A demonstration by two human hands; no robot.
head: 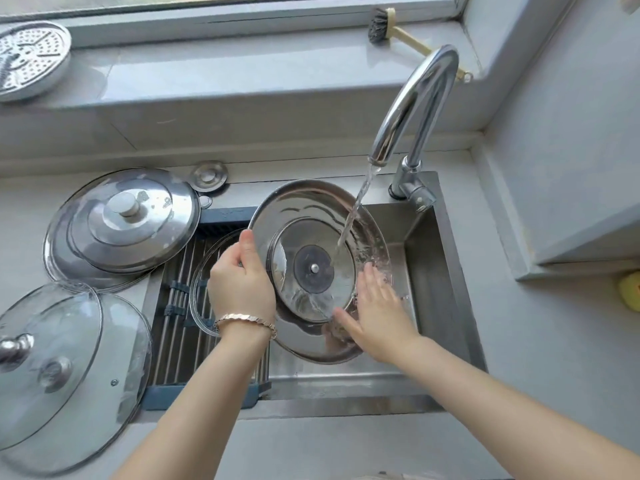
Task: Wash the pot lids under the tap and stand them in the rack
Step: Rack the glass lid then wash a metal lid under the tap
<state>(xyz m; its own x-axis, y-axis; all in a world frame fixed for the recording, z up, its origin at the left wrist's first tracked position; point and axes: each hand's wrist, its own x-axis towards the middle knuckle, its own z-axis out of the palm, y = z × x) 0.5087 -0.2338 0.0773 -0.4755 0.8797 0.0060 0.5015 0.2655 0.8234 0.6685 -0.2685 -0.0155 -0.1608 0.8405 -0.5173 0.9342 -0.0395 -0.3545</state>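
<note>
A large steel pot lid [301,206] is held tilted over the sink, underside facing me, with water from the chrome tap [415,98] running onto it. My left hand [242,282] grips the lid's left rim. Flat against the lid's lower right inner surface lies my right hand [377,306], fingers spread in the water. A glass lid [202,296] lies on the roll-up rack [180,327] over the sink's left part, partly hidden behind my left hand.
Stacked steel lids [121,220] sit on the counter at left, glass lids [69,368] nearer me. A small steel disc [209,176] lies behind the sink [446,289]. A perforated steamer plate [31,60] and a brush [384,26] rest on the window sill. A yellow sponge [630,289] is at right.
</note>
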